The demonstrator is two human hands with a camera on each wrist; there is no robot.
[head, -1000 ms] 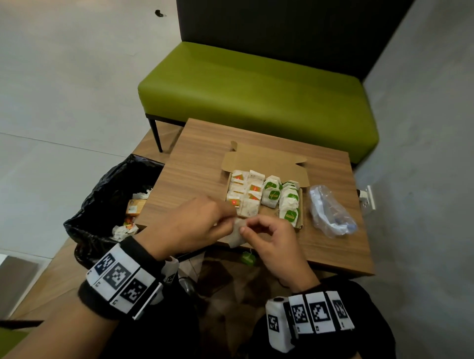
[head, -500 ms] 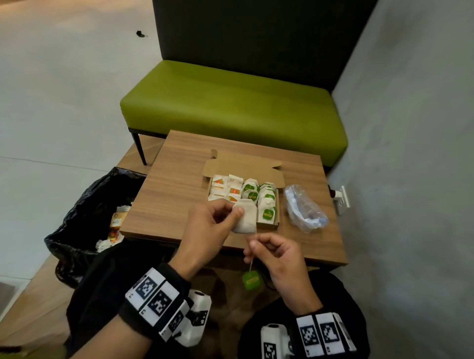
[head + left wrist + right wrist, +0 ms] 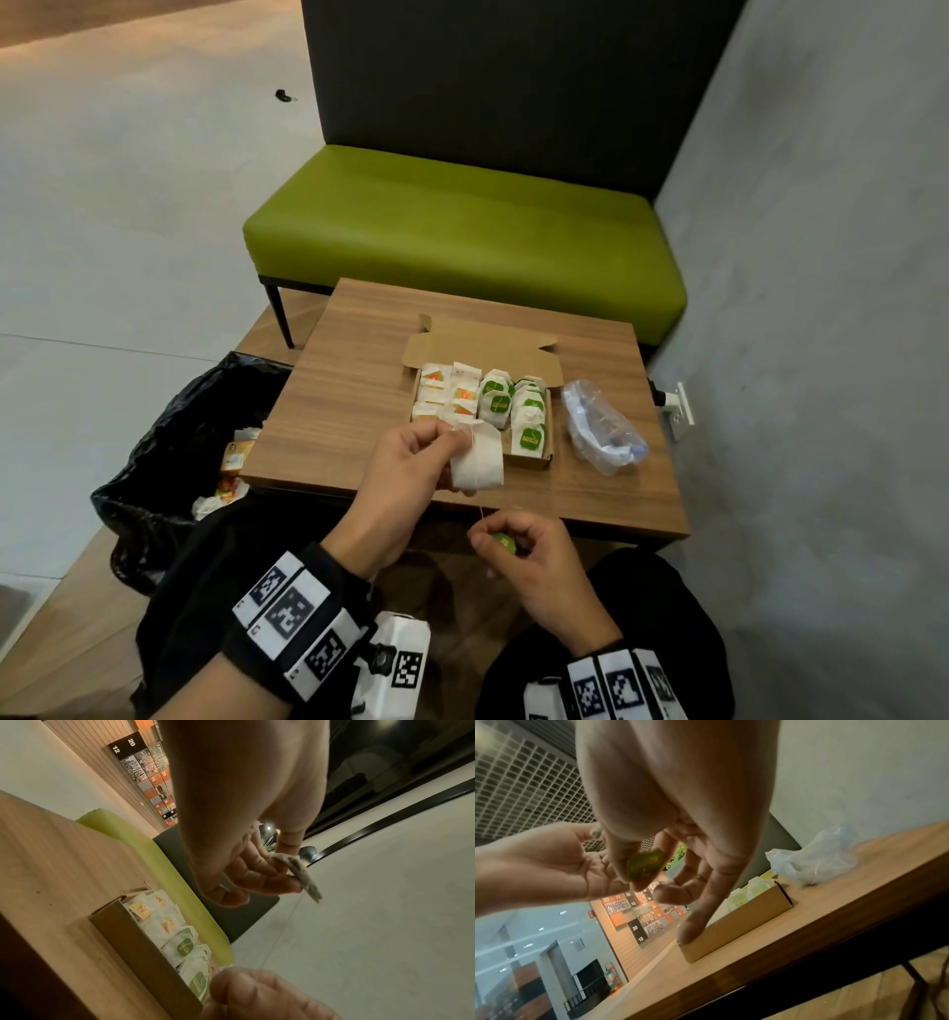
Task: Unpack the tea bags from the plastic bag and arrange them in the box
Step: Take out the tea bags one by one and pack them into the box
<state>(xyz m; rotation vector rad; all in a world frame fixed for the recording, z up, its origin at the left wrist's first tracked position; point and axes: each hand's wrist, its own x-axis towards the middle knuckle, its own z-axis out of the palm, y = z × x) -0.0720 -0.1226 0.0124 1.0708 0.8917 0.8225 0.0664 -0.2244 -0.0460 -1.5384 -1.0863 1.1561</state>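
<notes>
From above we see our left hand (image 3: 411,457) pinching a white paper tea bag (image 3: 477,459) at the open brown cardboard box's (image 3: 531,461) six-o'clock edge. The right wrist view alone shows our right hand (image 3: 534,560) pinching its green paper tag (image 3: 645,864). A crumpled clear plastic bag (image 3: 601,431) lies at the box's three o'clock.
</notes>
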